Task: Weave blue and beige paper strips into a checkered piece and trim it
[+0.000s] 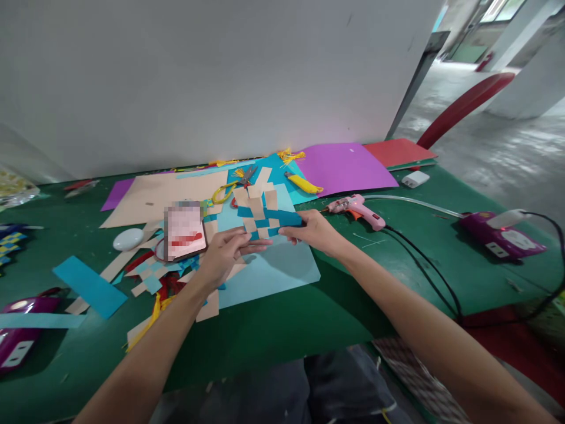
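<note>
A woven piece of blue and beige paper strips (260,215) is held just above a light blue sheet (269,265) on the green table (397,277). My left hand (225,253) pinches its lower left edge, fingers pressed together. My right hand (311,231) grips a dark blue strip at its right side, thumb on top. Loose beige strip ends stick up from the far side of the weave.
A pink glue gun (357,210) lies right of my hands, its black cord running to a purple power strip (503,238). Scissors (241,179), a yellow knife (304,184), purple (344,168), red and beige sheets lie behind. A phone (184,231) and paper scraps sit left.
</note>
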Tool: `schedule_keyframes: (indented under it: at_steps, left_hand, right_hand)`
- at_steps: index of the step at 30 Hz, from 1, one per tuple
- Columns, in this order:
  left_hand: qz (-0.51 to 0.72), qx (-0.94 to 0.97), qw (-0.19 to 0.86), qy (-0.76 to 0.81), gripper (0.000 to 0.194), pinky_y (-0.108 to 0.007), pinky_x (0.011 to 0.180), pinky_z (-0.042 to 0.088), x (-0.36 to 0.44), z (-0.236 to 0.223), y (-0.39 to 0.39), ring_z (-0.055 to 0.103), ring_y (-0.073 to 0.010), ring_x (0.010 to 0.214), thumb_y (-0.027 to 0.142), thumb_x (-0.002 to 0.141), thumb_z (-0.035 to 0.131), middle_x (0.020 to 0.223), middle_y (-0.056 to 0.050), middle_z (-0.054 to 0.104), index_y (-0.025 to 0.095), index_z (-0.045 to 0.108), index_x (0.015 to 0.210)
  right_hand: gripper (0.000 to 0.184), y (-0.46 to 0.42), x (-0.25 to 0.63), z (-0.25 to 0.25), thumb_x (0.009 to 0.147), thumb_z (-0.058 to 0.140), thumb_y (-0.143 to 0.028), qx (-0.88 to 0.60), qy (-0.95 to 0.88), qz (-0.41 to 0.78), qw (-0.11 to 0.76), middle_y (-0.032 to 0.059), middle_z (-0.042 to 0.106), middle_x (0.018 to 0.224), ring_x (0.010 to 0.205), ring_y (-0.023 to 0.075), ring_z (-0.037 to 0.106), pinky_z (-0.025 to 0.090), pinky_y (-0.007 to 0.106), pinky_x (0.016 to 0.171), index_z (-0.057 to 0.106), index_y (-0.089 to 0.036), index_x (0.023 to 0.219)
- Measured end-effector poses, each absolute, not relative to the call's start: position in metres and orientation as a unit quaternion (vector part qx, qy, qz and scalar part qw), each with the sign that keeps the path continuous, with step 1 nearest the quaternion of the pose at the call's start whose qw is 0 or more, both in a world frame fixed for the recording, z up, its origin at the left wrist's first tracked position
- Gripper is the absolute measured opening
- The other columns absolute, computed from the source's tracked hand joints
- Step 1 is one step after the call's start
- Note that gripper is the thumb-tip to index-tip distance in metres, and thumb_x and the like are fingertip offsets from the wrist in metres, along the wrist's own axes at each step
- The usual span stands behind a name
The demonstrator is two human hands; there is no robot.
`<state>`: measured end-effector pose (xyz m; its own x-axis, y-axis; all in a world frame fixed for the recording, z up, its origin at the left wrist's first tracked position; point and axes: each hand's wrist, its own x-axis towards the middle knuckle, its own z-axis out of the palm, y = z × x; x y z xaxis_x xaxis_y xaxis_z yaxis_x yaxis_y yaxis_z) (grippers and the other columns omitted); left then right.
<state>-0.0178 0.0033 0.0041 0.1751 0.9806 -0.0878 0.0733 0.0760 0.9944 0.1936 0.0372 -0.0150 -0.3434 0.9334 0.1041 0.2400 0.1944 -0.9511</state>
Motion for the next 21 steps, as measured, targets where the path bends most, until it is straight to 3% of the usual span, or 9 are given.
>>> schedule_keyframes:
  at_steps: [11, 15, 18, 21]
  left_hand:
    - [0.438, 0.511, 0.586, 0.451, 0.024, -0.043, 0.087, 0.056, -0.019, 0.003, 0.004, 0.07, -0.0324, 0.092, 0.027, 0.076, 0.065, 0.06, -0.002, 0.059, 0.017, 0.054, 0.057]
    - [0.424, 0.542, 0.575, 0.442, 0.016, -0.042, 0.082, 0.058, -0.022, 0.0, 0.005, 0.069, -0.0317, 0.094, 0.03, 0.078, 0.065, 0.086, -0.009, 0.071, 0.014, 0.065, 0.077]
    - [0.415, 0.569, 0.548, 0.451, 0.032, -0.041, 0.077, 0.058, -0.022, -0.002, 0.004, 0.069, -0.0315, 0.093, 0.035, 0.074, 0.07, 0.103, -0.012, 0.072, 0.013, 0.067, 0.097]
    - [0.397, 0.603, 0.476, 0.502, 0.036, -0.043, 0.08, 0.057, -0.02, -0.006, 0.002, 0.068, -0.0326, 0.096, 0.041, 0.071, 0.072, 0.105, -0.012, 0.072, 0.015, 0.07, 0.096]
  right_hand:
    - [0.026, 0.036, 0.192, -0.012, 0.072, 0.068, -0.037, -0.438, -0.65, 0.495, 0.375, 0.0007, 0.059, 0.054, 0.05, 0.0111, 0.056, 0.041, 0.023, 0.051, 0.058, -0.015, 0.062]
    - [0.024, 0.036, 0.193, -0.013, 0.074, 0.067, -0.036, -0.417, -0.665, 0.487, 0.385, -0.0004, 0.058, 0.054, 0.051, 0.0104, 0.054, 0.041, 0.023, 0.051, 0.06, -0.015, 0.065]
    - [0.022, 0.035, 0.191, -0.014, 0.075, 0.065, -0.034, -0.403, -0.676, 0.486, 0.381, -0.0011, 0.057, 0.054, 0.051, 0.0098, 0.053, 0.041, 0.022, 0.052, 0.061, -0.015, 0.067]
    - [0.022, 0.032, 0.188, -0.014, 0.076, 0.064, -0.033, -0.385, -0.688, 0.494, 0.365, -0.0018, 0.056, 0.054, 0.051, 0.0092, 0.052, 0.04, 0.022, 0.053, 0.061, -0.015, 0.065]
